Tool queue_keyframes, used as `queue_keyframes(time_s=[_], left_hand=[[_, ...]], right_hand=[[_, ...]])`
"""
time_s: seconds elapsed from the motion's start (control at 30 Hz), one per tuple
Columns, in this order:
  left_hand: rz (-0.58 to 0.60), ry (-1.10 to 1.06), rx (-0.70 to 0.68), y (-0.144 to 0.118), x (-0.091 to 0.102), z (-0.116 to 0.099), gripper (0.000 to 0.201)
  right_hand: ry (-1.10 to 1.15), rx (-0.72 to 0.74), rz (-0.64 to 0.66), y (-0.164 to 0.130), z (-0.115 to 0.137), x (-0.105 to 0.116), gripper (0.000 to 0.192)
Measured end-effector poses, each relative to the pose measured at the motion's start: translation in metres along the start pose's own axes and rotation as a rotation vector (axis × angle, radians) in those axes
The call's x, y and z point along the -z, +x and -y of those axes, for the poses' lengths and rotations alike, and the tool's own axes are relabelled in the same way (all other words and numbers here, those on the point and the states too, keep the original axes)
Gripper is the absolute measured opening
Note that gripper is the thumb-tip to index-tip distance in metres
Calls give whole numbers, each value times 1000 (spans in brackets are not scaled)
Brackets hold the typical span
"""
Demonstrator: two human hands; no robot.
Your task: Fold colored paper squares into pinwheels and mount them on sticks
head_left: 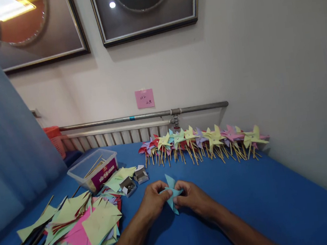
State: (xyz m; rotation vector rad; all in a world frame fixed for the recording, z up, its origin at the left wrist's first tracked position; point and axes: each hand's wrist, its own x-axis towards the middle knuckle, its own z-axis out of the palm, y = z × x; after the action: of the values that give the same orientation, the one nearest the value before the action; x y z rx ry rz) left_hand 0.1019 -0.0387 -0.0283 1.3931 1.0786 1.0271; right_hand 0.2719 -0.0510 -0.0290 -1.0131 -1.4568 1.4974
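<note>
A light blue paper pinwheel (172, 195) is held above the blue table cover, its blades folded in toward the middle. My left hand (156, 197) pinches it from the left, with the thumb pressed near its centre. From the right, my right hand (190, 196) grips the other side between thumb and fingers. No stick shows on this pinwheel. Just beyond my left hand stand two small boxes; the nearer box (128, 186) holds small metal pins, and the other box (141, 174) has its flap up.
Finished pinwheels (189, 137) on sticks lie along the wall. At left are stacked coloured paper pieces (84, 227), black-handled scissors (32, 242) and a clear plastic tub (81, 168) with sticks. A metal pipe (106, 122) runs along the wall behind the table.
</note>
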Motion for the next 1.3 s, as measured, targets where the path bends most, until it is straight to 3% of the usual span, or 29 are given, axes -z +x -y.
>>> queue_keyframes(time_s=[0.47,0.7,0.93,1.3], left_hand=[[35,-64,45,3,-1,5,31],[20,-33,13,-1,0,-4,31],[53,-15,6,-2,0,-5,33],[40,25,31,-7,-3,-15,27]], right_hand=[[-121,-4,-68,5,-8,2,7],[-48,15,-53,6,-9,3,13],[-101,36,-71,3,-4,4,35],[-135,16,-102,3,-4,3,31]])
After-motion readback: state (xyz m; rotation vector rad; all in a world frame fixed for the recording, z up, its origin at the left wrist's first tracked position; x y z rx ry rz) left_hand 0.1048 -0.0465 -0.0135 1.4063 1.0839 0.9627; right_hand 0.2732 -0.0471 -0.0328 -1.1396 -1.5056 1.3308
